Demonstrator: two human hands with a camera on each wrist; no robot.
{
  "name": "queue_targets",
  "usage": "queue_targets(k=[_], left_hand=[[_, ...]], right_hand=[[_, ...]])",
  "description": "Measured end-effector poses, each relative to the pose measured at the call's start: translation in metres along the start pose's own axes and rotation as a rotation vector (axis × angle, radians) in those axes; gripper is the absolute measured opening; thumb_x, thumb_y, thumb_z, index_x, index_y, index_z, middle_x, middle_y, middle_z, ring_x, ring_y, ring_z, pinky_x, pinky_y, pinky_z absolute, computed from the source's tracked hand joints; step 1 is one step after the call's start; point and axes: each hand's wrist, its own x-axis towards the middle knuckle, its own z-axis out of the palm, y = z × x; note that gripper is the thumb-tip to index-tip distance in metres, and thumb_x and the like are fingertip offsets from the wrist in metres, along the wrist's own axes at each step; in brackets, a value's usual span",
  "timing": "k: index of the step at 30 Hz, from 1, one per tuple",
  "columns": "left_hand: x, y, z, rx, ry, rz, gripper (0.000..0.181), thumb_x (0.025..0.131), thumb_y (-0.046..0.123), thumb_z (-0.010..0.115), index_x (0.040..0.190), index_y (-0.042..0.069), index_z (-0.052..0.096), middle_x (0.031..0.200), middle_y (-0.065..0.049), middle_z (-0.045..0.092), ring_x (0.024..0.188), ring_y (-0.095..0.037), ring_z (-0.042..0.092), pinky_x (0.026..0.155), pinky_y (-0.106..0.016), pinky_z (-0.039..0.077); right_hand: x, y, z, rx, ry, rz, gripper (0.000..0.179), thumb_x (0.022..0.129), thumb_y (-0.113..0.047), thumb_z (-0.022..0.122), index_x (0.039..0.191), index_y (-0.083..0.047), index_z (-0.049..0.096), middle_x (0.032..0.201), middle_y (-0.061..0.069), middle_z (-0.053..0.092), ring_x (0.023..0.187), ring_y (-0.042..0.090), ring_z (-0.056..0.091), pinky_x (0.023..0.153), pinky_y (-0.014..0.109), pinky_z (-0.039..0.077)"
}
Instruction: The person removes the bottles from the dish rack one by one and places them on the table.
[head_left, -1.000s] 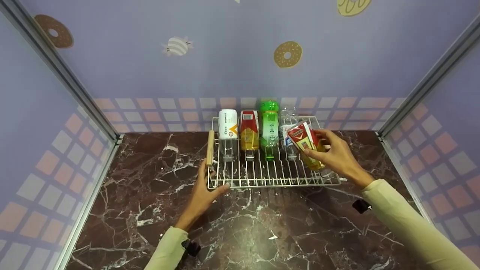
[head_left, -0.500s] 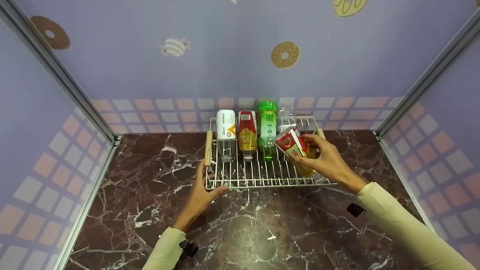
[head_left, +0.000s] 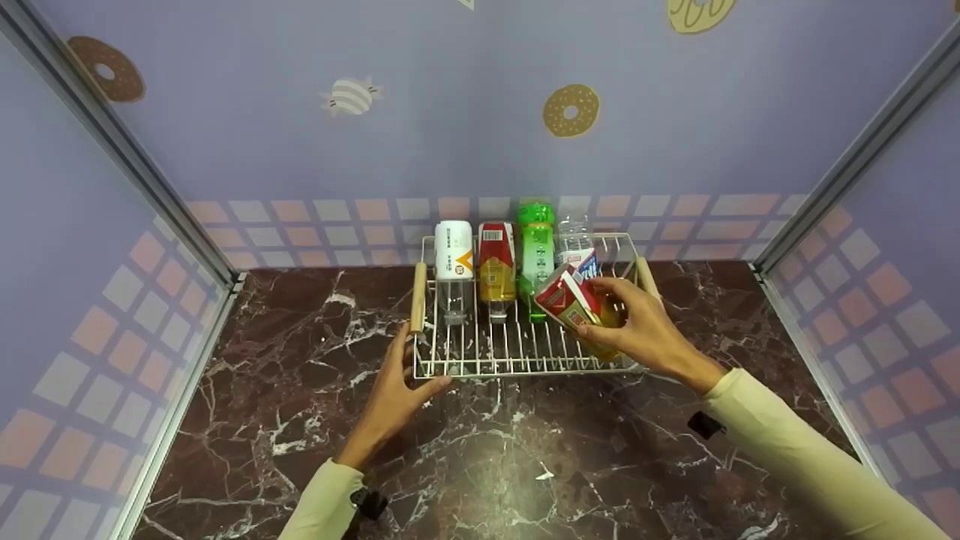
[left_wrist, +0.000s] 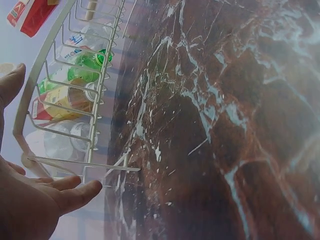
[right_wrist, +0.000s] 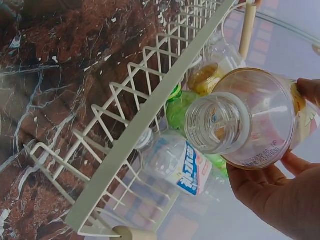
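Note:
My right hand (head_left: pixel 652 330) grips an empty plastic bottle (head_left: pixel 564 297) with a red and yellow label, tilted above the right part of a white wire basket (head_left: pixel 525 370). Its uncapped mouth points toward the right wrist camera. Beside the basket's front left corner is my left hand (head_left: pixel 394 397), thumb spread and fingers extended along the side. Lying side by side in the basket are a white-labelled bottle (head_left: pixel 454 251), a red and yellow one (head_left: pixel 495 262), a green one (head_left: pixel 536 240) and a clear one (right_wrist: pixel 172 165) with a blue and white label, partly hidden by the held bottle in the head view.
The basket has wooden handles at its left (head_left: pixel 418 300) and right (head_left: pixel 646 277) ends. It stands on a dark marbled tabletop (head_left: pixel 480 465) close to the patterned back wall (head_left: pixel 465 112). Side panels with metal edges bound the table left and right.
My right hand has carried the held bottle leftward over the basket, now overlapping the clear bottle's lower part and the green bottle's edge in the head view. My left hand stays at the basket's corner.

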Motion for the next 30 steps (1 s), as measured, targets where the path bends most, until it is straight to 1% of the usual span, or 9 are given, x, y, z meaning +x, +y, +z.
queue_targets(k=[3, 7, 9, 13, 15, 21, 23, 28, 30], left_hand=[[-0.003, 0.004, -0.004, 0.056, -0.001, 0.016, 0.118, 0.09, 0.028, 0.094, 0.176, 0.007, 0.016, 0.177, -0.027, 0.025, 0.158, -0.051, 0.036, 0.127, -0.068, 0.035], [-0.007, 0.011, -0.009, 0.147, -0.001, 0.014, 0.118, 0.089, 0.031, 0.094, 0.177, 0.009, 0.017, 0.179, -0.026, 0.02, 0.161, -0.052, 0.028, 0.126, -0.077, 0.027], [-0.008, 0.014, -0.01, 0.18, 0.0, 0.025, 0.118, 0.089, 0.031, 0.094, 0.176, 0.008, 0.018, 0.181, -0.026, 0.017, 0.163, -0.052, 0.023, 0.126, -0.078, 0.023], [-0.01, 0.021, -0.013, 0.22, -0.01, 0.066, 0.118, 0.089, 0.031, 0.094, 0.176, 0.005, 0.017, 0.181, -0.025, 0.014, 0.164, -0.051, 0.02, 0.128, -0.076, 0.021], [-0.011, 0.025, -0.014, 0.234, -0.022, 0.086, 0.118, 0.09, 0.032, 0.093, 0.176, 0.005, 0.016, 0.182, -0.024, 0.012, 0.165, -0.05, 0.019, 0.129, -0.074, 0.02], [-0.013, 0.035, -0.014, 0.248, -0.062, 0.099, 0.123, 0.089, 0.047, 0.088, 0.178, 0.012, 0.01, 0.183, -0.014, 0.006, 0.167, -0.043, 0.014, 0.131, -0.069, 0.018], [-0.014, 0.037, -0.014, 0.254, -0.068, 0.103, 0.122, 0.089, 0.048, 0.087, 0.178, 0.012, 0.01, 0.183, -0.013, 0.006, 0.167, -0.044, 0.014, 0.131, -0.07, 0.019], [-0.016, 0.04, -0.013, 0.273, -0.085, 0.109, 0.122, 0.089, 0.048, 0.087, 0.177, 0.008, 0.013, 0.183, -0.014, 0.008, 0.166, -0.044, 0.016, 0.13, -0.07, 0.02], [-0.016, 0.041, -0.013, 0.275, -0.086, 0.122, 0.121, 0.089, 0.046, 0.088, 0.176, 0.006, 0.015, 0.183, -0.014, 0.01, 0.166, -0.044, 0.018, 0.13, -0.07, 0.021]], right_hand=[[-0.001, -0.003, 0.002, -0.019, -0.002, -0.014, 0.079, 0.089, -0.017, 0.093, 0.156, 0.002, 0.054, 0.144, 0.022, 0.065, 0.115, 0.035, 0.068, 0.092, 0.041, 0.065], [-0.002, -0.005, 0.005, -0.035, -0.009, -0.023, 0.08, 0.088, -0.016, 0.093, 0.156, 0.003, 0.054, 0.146, 0.023, 0.064, 0.118, 0.036, 0.068, 0.096, 0.048, 0.065], [-0.003, -0.007, 0.006, -0.025, -0.019, -0.017, 0.081, 0.088, -0.016, 0.093, 0.157, 0.002, 0.053, 0.147, 0.023, 0.064, 0.118, 0.035, 0.068, 0.095, 0.048, 0.066], [-0.005, -0.009, 0.01, 0.008, -0.035, -0.008, 0.082, 0.088, -0.016, 0.094, 0.157, 0.001, 0.053, 0.146, 0.021, 0.065, 0.113, 0.032, 0.07, 0.091, 0.042, 0.067], [-0.006, -0.01, 0.011, 0.029, -0.043, -0.01, 0.081, 0.088, -0.017, 0.094, 0.156, 0.0, 0.054, 0.143, 0.02, 0.066, 0.11, 0.031, 0.071, 0.089, 0.039, 0.067], [-0.009, -0.012, 0.014, 0.049, -0.051, -0.018, 0.074, 0.087, -0.017, 0.095, 0.15, -0.002, 0.059, 0.137, 0.017, 0.07, 0.102, 0.028, 0.072, 0.083, 0.032, 0.066], [-0.01, -0.013, 0.015, 0.059, -0.062, -0.019, 0.072, 0.089, -0.016, 0.094, 0.149, 0.0, 0.058, 0.135, 0.02, 0.071, 0.099, 0.028, 0.073, 0.079, 0.032, 0.067], [-0.012, -0.016, 0.02, 0.111, -0.106, -0.008, 0.072, 0.09, -0.016, 0.092, 0.149, 0.002, 0.055, 0.125, 0.025, 0.07, 0.092, 0.03, 0.074, 0.066, 0.035, 0.069], [-0.012, -0.018, 0.022, 0.124, -0.12, -0.008, 0.072, 0.09, -0.016, 0.092, 0.149, 0.001, 0.055, 0.123, 0.025, 0.07, 0.09, 0.03, 0.074, 0.064, 0.037, 0.069]])
